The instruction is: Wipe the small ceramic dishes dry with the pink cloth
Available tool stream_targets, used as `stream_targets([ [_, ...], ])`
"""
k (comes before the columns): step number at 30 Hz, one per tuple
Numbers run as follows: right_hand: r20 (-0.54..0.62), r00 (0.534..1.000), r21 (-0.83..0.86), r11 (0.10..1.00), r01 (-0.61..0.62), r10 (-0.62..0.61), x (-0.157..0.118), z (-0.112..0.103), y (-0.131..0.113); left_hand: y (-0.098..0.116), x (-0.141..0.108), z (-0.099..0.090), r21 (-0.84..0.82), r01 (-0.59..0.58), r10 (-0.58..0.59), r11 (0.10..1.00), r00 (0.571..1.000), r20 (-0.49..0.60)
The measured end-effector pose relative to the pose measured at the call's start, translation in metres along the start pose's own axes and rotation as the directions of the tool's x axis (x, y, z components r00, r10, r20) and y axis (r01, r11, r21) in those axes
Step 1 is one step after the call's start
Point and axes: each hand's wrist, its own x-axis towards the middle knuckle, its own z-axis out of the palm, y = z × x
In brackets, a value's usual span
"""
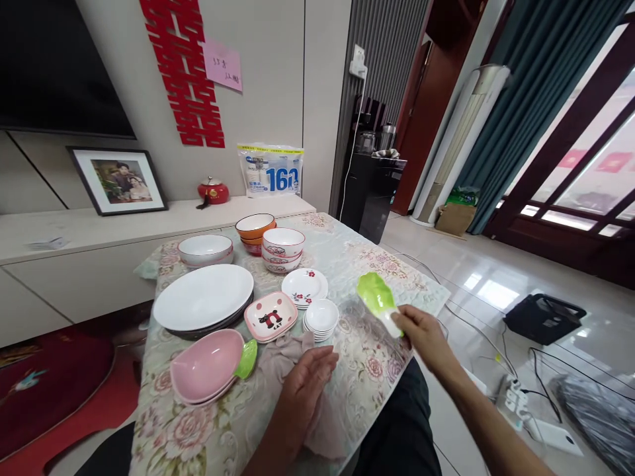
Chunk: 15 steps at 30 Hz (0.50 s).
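head view: green-and-white leaf-shaped dish (377,295) is pinched by right hand (421,332); pinkish-grey cloth (278,359) is overlain by loosely open left hand (310,373).

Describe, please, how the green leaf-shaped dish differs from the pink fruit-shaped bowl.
The green leaf-shaped dish is in the right hand; the pink fruit-shaped bowl sits stacked on the table. The dish looks narrower, with a wavy edge; the bowl looks wider, with a smooth rim. Both look glossy.

Home living room: television (52,69), framed photo (119,180), curtain (538,99)
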Motion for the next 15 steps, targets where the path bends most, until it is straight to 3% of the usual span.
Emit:
stream_targets([
  [2, -0.118, 0.992, -0.182, 0.981, -0.061, 0.040, 0.031, -0.029, 0.020, -0.004, 0.005, -0.005, 0.018, 0.046, -0.046, 0.999, 0.999, -0.004],
  [7, -0.258, 0.956, -0.270, 0.939, -0.211, 0.140, 0.094, -0.086, 0.063, -0.006, 0.009, -0.010, 0.007, 0.065, -0.065, 0.998, 0.998, 0.009],
  [11, -0.290, 0.940, -0.304, 0.913, -0.271, 0.182, 0.125, -0.107, 0.084, -0.003, 0.008, -0.011, -0.037, 0.100, -0.100, 0.994, 0.995, 0.010],
  [15, -0.323, 0.935, -0.326, 0.910, -0.256, 0.148, 0.142, -0.112, 0.097, -0.001, 0.010, -0.012, -0.068, 0.154, -0.154, 0.986, 0.988, 0.008],
])
